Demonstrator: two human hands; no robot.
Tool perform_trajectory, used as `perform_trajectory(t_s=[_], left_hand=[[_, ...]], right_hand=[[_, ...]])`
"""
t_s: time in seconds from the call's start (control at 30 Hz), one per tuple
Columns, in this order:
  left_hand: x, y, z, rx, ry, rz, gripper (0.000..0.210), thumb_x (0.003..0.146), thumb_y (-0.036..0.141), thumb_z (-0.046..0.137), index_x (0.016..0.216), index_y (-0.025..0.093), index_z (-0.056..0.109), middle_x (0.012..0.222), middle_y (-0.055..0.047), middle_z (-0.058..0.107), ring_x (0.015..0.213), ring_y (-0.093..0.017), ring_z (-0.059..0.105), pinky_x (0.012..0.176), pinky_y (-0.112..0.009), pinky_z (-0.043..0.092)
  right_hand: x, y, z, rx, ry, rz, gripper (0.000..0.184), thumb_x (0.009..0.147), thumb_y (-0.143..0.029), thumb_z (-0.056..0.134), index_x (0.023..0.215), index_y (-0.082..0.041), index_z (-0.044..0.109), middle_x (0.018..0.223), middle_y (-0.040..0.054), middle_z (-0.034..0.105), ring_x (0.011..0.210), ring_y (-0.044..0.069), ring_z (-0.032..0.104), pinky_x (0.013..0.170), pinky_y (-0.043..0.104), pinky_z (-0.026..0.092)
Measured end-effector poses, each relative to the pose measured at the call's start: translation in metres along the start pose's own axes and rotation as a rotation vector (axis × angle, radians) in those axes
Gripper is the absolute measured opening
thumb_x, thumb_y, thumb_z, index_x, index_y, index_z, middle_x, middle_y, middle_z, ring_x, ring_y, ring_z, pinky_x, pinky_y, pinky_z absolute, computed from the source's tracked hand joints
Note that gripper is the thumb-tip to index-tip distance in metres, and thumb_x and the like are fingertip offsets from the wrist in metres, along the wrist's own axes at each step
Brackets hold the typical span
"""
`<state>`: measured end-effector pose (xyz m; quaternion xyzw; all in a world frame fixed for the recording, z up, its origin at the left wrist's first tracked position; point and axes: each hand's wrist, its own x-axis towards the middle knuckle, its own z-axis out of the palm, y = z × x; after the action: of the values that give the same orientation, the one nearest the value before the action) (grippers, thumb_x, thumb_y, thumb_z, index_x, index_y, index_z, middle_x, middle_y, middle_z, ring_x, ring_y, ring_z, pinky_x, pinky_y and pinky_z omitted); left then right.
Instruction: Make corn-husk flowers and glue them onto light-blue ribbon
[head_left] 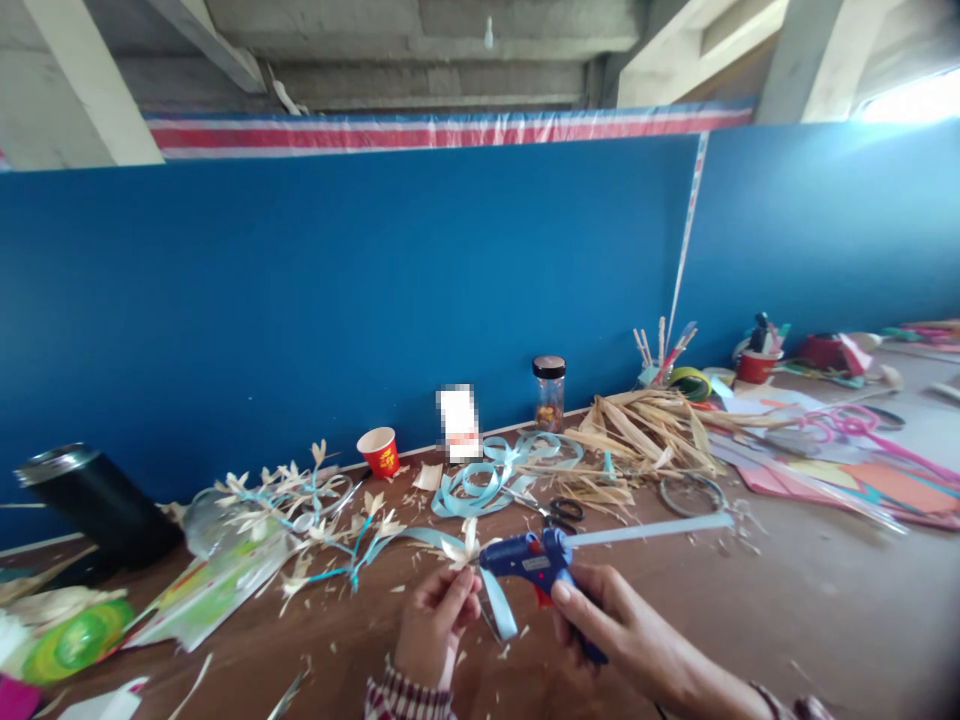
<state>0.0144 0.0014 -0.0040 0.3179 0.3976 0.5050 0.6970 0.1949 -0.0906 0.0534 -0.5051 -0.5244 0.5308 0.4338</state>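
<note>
Pinched in my left hand is a small flower with pale, dry-looking petals. My right hand wraps the handle of a blue hot glue gun, whose nozzle points left and meets the flower's base or sits right beside it; I cannot tell which. Light blue ribbon hangs by my left fingers. To the left lies a branch of similar flowers on blue-wrapped stems. Just behind the gun are black-handled scissors and a loose coil of light blue ribbon.
A red paper cup, a lidded jar and dried husks stand or lie along the blue partition. At left are a black tumbler and more pale flowers. Coloured paper lies at right. Scraps litter the brown table.
</note>
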Motion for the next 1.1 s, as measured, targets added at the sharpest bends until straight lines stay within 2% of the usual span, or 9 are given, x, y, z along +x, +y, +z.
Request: perform_trajectory(t_s=[0.2, 0.37, 0.7, 1.1], left_hand=[[-0.002, -0.002, 0.001, 0.047, 0.059, 0.031, 0.026, 0.046, 0.031, 0.083, 0.060, 0.017, 0.066, 0.055, -0.002, 0.065, 0.045, -0.009, 0.056, 0.044, -0.017, 0.048], [-0.001, 0.001, -0.003, 0.045, 0.016, -0.013, 0.031, 0.046, 0.030, 0.083, 0.068, 0.014, 0.068, 0.057, -0.002, 0.066, 0.046, -0.008, 0.056, 0.046, -0.017, 0.048], [-0.001, 0.003, -0.002, 0.013, -0.044, -0.038, 0.026, 0.050, 0.030, 0.082, 0.060, 0.013, 0.066, 0.057, -0.002, 0.067, 0.046, -0.005, 0.054, 0.047, -0.014, 0.046], [-0.001, 0.005, -0.001, 0.013, -0.036, -0.036, 0.028, 0.048, 0.030, 0.083, 0.061, 0.012, 0.067, 0.058, -0.002, 0.066, 0.046, -0.005, 0.055, 0.047, -0.014, 0.047]], right_hand=[[-0.003, 0.000, -0.002, -0.085, 0.038, -0.037, 0.043, 0.086, -0.055, 0.040, 0.084, -0.013, 0.050, 0.063, -0.0023, 0.044, 0.053, 0.007, 0.038, 0.047, 0.018, 0.031], [-0.005, -0.005, -0.002, -0.192, 0.084, -0.075, 0.044, 0.086, -0.055, 0.040, 0.088, -0.013, 0.054, 0.066, -0.0022, 0.043, 0.057, 0.009, 0.040, 0.052, 0.019, 0.035], [-0.006, -0.013, -0.002, -0.254, 0.125, -0.113, 0.049, 0.084, -0.057, 0.040, 0.093, -0.013, 0.059, 0.080, 0.0040, 0.059, 0.068, 0.014, 0.048, 0.061, 0.022, 0.040], [-0.005, -0.011, -0.006, -0.244, 0.094, -0.143, 0.046, 0.084, -0.054, 0.043, 0.097, -0.013, 0.060, 0.070, 0.0010, 0.055, 0.059, 0.012, 0.044, 0.053, 0.020, 0.038]])
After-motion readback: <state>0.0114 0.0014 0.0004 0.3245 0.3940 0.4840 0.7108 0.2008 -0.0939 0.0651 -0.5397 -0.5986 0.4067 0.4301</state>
